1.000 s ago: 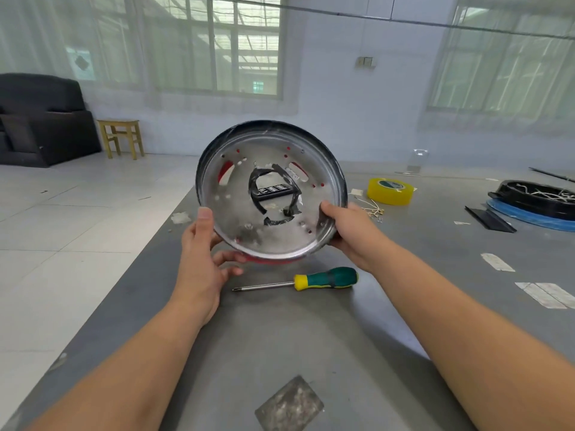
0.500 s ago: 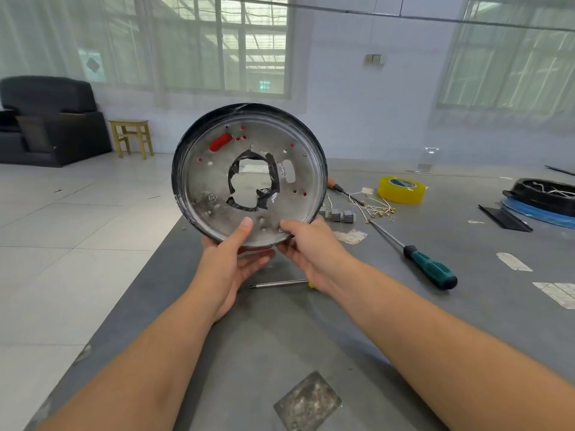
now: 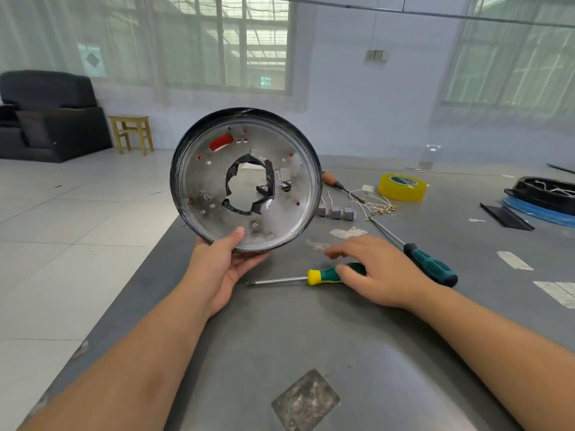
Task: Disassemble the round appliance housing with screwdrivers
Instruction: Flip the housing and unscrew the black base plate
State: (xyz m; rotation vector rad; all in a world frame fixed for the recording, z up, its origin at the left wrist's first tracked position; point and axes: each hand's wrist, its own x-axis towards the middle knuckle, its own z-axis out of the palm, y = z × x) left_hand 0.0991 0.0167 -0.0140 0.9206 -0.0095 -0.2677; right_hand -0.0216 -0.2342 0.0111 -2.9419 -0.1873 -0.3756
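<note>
In the head view, the round silver metal appliance housing with a black rim (image 3: pixel 245 178) is held up on edge above the near-left part of the grey metal table (image 3: pixel 311 337), its dished inner face turned toward the camera and its ragged central hole, edged with black tape, open to the floor behind. The left hand (image 3: pixel 222 267) grips its lower rim, thumb pressed on the inner face and fingers curled underneath; the fingertips are hidden behind the housing.

The short screwdriver with a yellow and green handle (image 3: pixel 306 277) lies flat on the table just below the housing, long axis running left to right, tip pointing left. The right hand (image 3: pixel 378 272) hovers over the handle's right end with fingers spread and loosely bent, motion-blurred; whether it touches the handle cannot be told, and the handle's end is covered.

A long screwdriver with a dark teal handle (image 3: pixel 431 269) lies diagonally beyond the right hand, its shaft pointing up-left.
</note>
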